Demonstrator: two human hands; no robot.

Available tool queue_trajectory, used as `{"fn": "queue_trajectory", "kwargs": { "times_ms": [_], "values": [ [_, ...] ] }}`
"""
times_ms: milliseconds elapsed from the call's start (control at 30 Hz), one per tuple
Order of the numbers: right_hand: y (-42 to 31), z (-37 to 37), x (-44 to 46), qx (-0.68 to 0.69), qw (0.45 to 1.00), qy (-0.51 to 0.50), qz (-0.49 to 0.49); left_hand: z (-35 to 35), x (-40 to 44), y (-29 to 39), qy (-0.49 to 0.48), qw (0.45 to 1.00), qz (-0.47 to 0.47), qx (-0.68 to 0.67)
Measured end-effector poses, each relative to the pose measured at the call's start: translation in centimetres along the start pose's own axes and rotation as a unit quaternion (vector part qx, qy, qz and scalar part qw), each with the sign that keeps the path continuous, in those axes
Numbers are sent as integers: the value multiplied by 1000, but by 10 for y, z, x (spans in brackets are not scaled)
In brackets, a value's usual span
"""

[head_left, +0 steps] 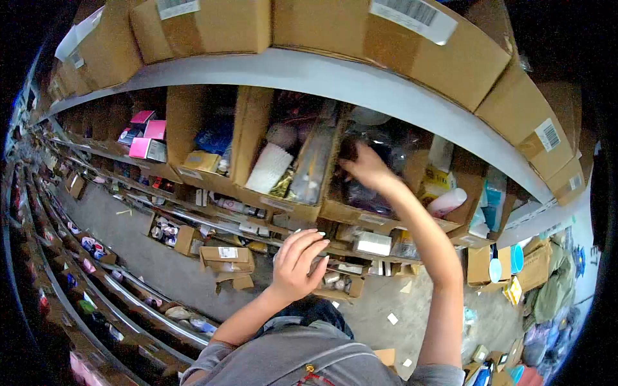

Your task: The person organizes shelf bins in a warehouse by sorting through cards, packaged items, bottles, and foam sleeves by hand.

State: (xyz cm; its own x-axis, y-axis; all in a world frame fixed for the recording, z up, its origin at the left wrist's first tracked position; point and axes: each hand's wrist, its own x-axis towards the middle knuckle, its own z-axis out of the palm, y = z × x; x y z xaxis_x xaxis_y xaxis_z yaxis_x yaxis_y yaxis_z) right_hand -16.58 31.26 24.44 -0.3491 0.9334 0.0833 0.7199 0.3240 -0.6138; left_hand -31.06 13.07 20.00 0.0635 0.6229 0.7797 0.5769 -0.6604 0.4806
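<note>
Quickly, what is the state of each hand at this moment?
Left hand: open, loosely curved, no item visible in it.
Right hand: reaching inside a cardboard box; whether it is closed or holding something cannot be told.

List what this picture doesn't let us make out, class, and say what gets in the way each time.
- Head view: the fingertips of the right hand, lost in shadow inside the open box; whether they grip anything cannot be told.
- Head view: the palm of the left hand, hidden by the hand's own back.
- Head view: the upper boxes, cut off by the top edge.
- Head view: the white label, print too small.
</note>
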Motion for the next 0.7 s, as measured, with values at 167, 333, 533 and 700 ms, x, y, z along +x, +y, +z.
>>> {"fn": "queue_trajectory", "kwargs": {
  "times_ms": [167,333,533,700],
  "values": [
    [2,6,1,-21,996,-31,77,-25,-10,-24,-17,999,-29,-18],
    [0,4,-4,128,979,-107,114,-28,-9,-33,-54,998,-26,-33],
    [17,6,3,-45,996,-64,-41,-21,-8,-28,-92,995,-23,-41],
    [14,3,1,-112,987,-103,-41,-19,-12,-30,-93,995,-31,-33]
  ]
}}
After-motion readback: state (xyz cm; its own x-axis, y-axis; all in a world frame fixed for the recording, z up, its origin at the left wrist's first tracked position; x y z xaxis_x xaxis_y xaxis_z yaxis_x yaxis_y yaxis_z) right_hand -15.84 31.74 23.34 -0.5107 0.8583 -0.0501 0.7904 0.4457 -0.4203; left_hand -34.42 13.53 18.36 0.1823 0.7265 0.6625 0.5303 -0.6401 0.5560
